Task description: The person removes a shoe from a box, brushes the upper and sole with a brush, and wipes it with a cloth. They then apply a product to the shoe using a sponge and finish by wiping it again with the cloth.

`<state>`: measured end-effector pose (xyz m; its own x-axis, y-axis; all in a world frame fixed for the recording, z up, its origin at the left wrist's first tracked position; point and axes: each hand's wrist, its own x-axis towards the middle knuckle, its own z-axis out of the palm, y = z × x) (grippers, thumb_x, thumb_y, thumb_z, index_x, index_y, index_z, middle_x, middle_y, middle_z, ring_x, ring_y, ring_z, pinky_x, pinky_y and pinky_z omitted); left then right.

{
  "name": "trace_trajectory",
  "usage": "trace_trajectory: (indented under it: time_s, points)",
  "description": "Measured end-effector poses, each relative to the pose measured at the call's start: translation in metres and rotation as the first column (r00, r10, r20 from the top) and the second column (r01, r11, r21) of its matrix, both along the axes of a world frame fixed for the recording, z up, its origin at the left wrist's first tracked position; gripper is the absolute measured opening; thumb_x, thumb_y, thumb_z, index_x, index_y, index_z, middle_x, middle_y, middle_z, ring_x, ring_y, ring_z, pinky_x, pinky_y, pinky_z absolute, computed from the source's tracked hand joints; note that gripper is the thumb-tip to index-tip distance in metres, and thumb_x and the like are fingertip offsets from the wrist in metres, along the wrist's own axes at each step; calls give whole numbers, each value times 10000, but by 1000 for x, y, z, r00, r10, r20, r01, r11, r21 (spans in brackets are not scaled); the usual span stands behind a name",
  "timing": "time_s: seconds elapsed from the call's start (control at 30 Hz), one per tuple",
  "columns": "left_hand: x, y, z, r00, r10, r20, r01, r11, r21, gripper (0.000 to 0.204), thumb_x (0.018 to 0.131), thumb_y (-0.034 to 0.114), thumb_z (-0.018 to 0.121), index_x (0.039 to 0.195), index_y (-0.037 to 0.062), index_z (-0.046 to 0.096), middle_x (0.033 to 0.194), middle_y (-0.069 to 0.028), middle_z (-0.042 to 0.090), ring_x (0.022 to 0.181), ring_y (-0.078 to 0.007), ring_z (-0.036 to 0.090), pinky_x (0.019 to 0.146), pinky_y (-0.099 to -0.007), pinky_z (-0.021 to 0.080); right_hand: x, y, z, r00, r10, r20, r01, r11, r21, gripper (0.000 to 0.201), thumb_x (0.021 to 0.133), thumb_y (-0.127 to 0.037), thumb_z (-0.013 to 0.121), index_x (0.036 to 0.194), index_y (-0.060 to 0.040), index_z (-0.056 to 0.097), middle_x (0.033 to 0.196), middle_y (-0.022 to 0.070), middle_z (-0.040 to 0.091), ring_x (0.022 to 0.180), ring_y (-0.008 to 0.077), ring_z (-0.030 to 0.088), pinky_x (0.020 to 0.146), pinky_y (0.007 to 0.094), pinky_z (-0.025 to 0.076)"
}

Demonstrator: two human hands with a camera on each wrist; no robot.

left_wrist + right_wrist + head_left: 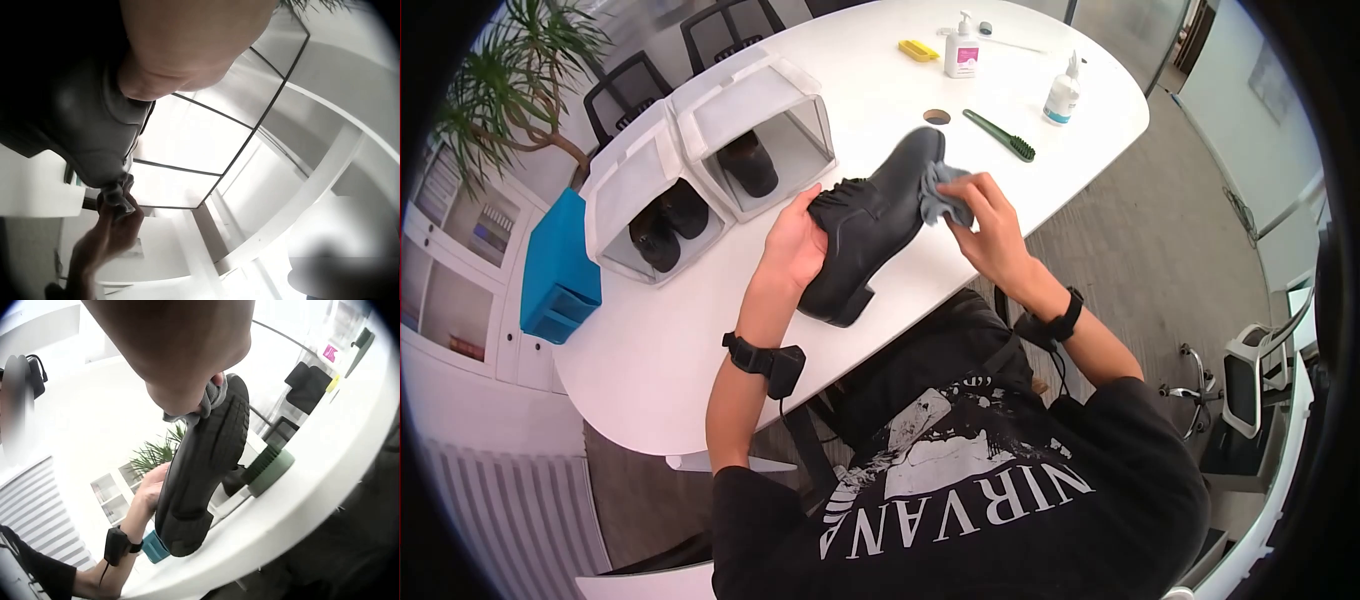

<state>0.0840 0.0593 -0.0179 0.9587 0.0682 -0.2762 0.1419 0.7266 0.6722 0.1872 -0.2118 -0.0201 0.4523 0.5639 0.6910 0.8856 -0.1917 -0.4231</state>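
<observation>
A black lace-up shoe (875, 215) with a low block heel is held tilted above the white table, toe pointing away. My left hand (796, 242) grips it around the ankle part near the laces; the fingers behind it are hidden. A crumpled grey cloth (943, 196) is pinched in my right hand (997, 232) and lies against the side of the shoe near the toe. The right wrist view shows the dark sole (203, 462) and heel facing that camera, with the cloth at the toe end.
Two white fabric boxes (700, 150) stand open at left with black shoes (668, 220) inside, beside a teal storage box (560, 265). Farther right are a green brush (1000, 136), a yellow brush (917, 50), a pump bottle (962, 55) and a spray bottle (1062, 95).
</observation>
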Motion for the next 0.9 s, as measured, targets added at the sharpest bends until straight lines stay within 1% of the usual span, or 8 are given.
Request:
trace_trajectory:
  time_s: [0.1,0.23,0.33,0.47,0.53,0.67,0.8,0.9]
  points:
    - [1,-2,-9,994,103,-47,-104,994,-27,527,1172,345,370,1437,-68,562,1428,-219,666,1317,-330,653,1167,-474,502,14,28,15,989,53,135,-63,996,69,415,833,94,772,1223,-35,712,1123,131,635,991,322,666,822,410,546]
    - [7,-7,-19,986,130,-102,-136,990,-49,551,1169,379,355,1452,-53,546,1445,-212,657,1340,-333,637,1190,-475,476,17,47,-12,995,44,-92,-47,998,-36,392,816,89,706,1192,-17,674,1130,150,602,1077,372,624,909,450,548]
    - [10,-8,-21,984,176,-41,-176,984,-5,555,1161,406,351,1439,-25,564,1431,-182,671,1324,-316,640,1193,-466,459,-3,53,-5,976,198,-96,-206,975,-85,438,772,100,694,1194,-20,676,1110,157,589,1090,379,618,928,457,551]
    - [7,-7,-24,993,115,-19,-114,993,39,568,1163,423,328,1432,-13,573,1432,-165,673,1311,-298,641,1181,-452,456,-39,60,-9,878,463,120,-414,862,-294,470,734,81,702,1195,-6,679,1106,152,588,1137,370,610,995,445,554]
    - [9,-6,-30,993,118,11,-118,993,8,569,1163,427,326,1429,-9,578,1441,-164,667,1313,-296,639,1181,-453,457,-4,71,-17,891,361,274,-312,927,-208,446,742,78,703,1181,2,680,1094,149,593,1107,364,617,976,449,561]
    - [6,-10,-21,992,120,-31,-120,992,-23,573,1163,431,323,1430,-6,580,1445,-162,665,1314,-298,636,1187,-463,453,36,74,5,992,119,35,-113,985,-132,400,749,76,704,1143,8,691,1089,162,616,1089,381,613,948,462,557]
    - [8,-13,-24,990,143,-14,-142,989,47,608,1158,453,303,1441,-16,567,1443,-172,661,1328,-299,626,1189,-474,453,-43,64,-7,848,528,54,-487,814,-315,462,683,49,730,1142,1,703,1081,137,614,1147,366,610,1001,462,548]
    - [7,-12,-21,992,126,10,-126,991,36,593,1161,437,305,1453,-11,562,1452,-170,658,1339,-299,620,1198,-472,446,-2,74,-4,916,366,166,-323,916,-239,432,706,45,715,1136,5,699,1056,152,604,1082,371,602,961,454,552]
